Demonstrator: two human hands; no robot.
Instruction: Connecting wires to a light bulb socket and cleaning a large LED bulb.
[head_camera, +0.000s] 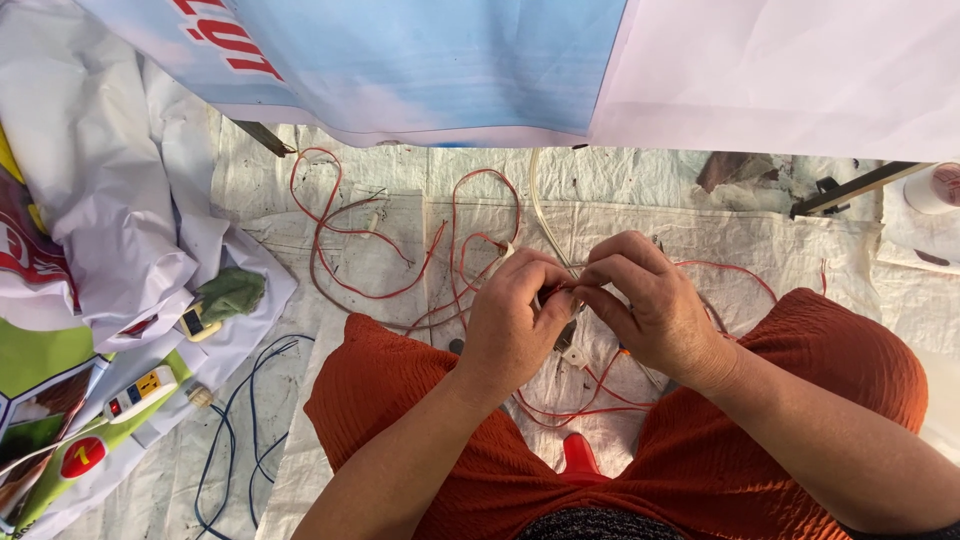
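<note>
Two hands meet at the centre of the head view: left hand and right hand, fingertips pinched together on a small piece at the junction of thin red wires; both are closed around it, though what exactly sits between the fingertips is too small to tell. Red wire: loose loops spread across the upper middle of the frame and trailing down under the hands toward the lap, much of it lying slack and unbundled, so by appearance the wiring is mid-way, with one joint in hand and long runs not yet gathered. White cable: runs from the upper centre down to the hands. Blue wire: coiled at lower left, untouched. White power strip: left edge, lying on a green printed sheet. Green cloth: left of centre, on crumpled white sheeting. Red object: lower centre, between the knees, kind unclear. Orange garment: covers both knees, closing in the hands from below. Banner: overhangs the top of the frame. Open room: woven white ground sheet, with free patches at centre left and upper right; dark metal bar bounds the upper right.
</note>
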